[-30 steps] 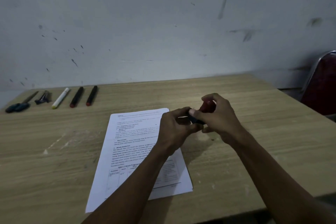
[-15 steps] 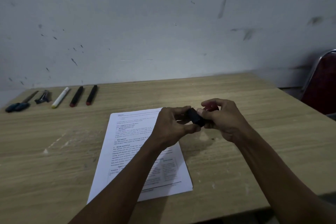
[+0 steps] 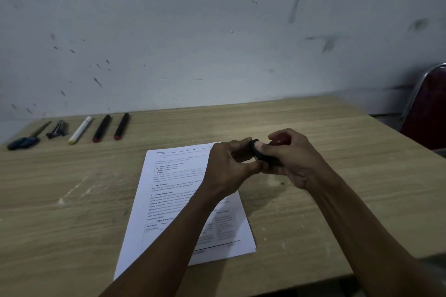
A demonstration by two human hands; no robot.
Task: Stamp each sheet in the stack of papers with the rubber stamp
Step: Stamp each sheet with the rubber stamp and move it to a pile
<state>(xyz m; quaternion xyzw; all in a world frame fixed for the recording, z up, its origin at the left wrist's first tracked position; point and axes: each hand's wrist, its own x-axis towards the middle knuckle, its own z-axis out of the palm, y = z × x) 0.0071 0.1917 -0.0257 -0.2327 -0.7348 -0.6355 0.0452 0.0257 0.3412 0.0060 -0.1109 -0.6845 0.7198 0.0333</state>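
Both hands are staying together above the white printed paper stack (image 3: pixel 173 202), left hand (image 3: pixel 231 164) and right hand (image 3: pixel 293 159) gripping one black red-knobbed rubber stamp (image 3: pixel 261 155) between them.

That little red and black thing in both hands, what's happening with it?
A person at a wooden table holds a rubber stamp up in both hands. The right hand grips its red handle, and the left hand pinches the black base. The stack of papers lies flat beneath the left forearm; no stamp mark shows on its visible part. Pens and tools sit along the far left edge.
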